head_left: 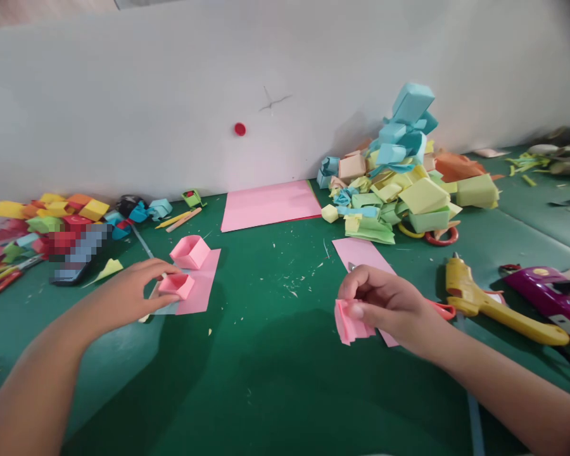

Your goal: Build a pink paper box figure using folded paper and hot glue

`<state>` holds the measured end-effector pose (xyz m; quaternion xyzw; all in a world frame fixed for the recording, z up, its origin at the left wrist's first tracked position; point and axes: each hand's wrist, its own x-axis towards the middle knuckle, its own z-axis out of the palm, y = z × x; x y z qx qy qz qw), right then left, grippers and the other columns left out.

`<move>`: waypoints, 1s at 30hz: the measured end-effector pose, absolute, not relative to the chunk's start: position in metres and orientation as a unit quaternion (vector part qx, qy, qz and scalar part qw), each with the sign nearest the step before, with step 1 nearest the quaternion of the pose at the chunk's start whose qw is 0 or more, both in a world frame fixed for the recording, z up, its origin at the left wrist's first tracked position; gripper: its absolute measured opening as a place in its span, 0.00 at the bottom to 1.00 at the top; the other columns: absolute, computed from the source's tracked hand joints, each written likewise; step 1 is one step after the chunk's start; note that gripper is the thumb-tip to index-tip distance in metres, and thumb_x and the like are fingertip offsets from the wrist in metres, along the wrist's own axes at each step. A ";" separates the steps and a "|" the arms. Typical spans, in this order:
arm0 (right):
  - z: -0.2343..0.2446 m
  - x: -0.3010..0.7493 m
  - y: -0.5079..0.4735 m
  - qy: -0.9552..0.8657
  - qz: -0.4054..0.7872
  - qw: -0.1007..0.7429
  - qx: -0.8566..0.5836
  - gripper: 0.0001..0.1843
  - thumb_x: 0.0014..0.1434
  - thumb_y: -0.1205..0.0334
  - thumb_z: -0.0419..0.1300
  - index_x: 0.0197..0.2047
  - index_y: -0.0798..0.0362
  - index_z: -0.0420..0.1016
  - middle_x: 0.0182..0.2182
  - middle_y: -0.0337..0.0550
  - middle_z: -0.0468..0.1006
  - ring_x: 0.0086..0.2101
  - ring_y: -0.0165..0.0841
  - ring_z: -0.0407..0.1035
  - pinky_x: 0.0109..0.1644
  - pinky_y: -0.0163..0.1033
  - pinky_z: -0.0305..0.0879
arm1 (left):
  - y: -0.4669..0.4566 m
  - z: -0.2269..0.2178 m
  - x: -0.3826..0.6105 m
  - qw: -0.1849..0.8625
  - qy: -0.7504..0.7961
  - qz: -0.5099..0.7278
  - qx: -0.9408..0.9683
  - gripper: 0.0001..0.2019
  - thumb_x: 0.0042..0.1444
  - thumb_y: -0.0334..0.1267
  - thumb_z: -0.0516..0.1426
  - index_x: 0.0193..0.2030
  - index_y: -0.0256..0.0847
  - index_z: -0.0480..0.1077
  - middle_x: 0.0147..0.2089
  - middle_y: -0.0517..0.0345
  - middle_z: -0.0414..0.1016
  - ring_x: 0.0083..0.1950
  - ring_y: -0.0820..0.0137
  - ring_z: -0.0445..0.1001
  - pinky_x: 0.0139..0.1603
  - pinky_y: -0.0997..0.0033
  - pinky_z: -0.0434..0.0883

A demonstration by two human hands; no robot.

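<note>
My left hand [145, 285] pinches a small open pink paper box [179, 286] between thumb and fingers at the left. Just behind it stands a second pink paper box [190, 252], and a flat pink paper strip [204, 291] lies under and beside them. On the right, my right hand [384, 301] grips a folded piece of pink paper [351, 322] above the table, its pleated edge facing the middle. Partly hidden beneath that hand are another pink paper strip [361, 254] and a pair of scissors with red handles [441, 309].
Pink sheets [270, 204] lie against the wall. Many folded paper pieces [399, 190] heap at the back right, others [71, 212] at the back left near a phone [80, 253]. A yellow glue gun [498, 310] and a purple device [551, 297] sit right, pencils [178, 218] left.
</note>
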<state>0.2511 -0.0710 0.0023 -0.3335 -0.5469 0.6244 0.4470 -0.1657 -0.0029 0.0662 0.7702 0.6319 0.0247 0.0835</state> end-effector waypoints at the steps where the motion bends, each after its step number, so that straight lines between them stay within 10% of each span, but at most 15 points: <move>1: 0.002 0.252 -0.071 -0.549 0.627 0.444 -0.329 0.14 0.63 0.53 0.69 0.38 0.52 0.72 0.25 0.36 0.76 0.23 0.26 0.69 0.26 0.31 0.63 | -0.006 0.070 -0.159 0.104 0.630 0.013 0.770 0.27 0.65 0.64 0.51 0.57 0.48 0.73 0.60 0.62 0.73 0.48 0.60 0.76 0.47 0.67 0.70; 17: 0.002 0.254 -0.072 -0.563 0.630 0.435 -0.312 0.06 0.66 0.59 0.66 0.40 0.51 0.75 0.29 0.36 0.74 0.26 0.25 0.68 0.29 0.30 0.65 | -0.042 0.033 -0.024 0.272 0.313 0.045 0.909 0.22 0.54 0.37 0.63 0.56 0.45 0.68 0.52 0.53 0.77 0.51 0.58 0.76 0.52 0.60 0.73; 30: 0.006 0.246 -0.073 -0.801 0.266 0.400 -0.357 0.03 0.65 0.67 0.65 0.41 0.49 0.78 0.36 0.38 0.80 0.34 0.29 0.72 0.37 0.34 0.70 | -0.043 0.004 -0.005 0.300 0.331 0.131 0.885 0.34 0.52 0.47 0.67 0.64 0.46 0.63 0.53 0.51 0.77 0.53 0.55 0.75 0.55 0.54 0.72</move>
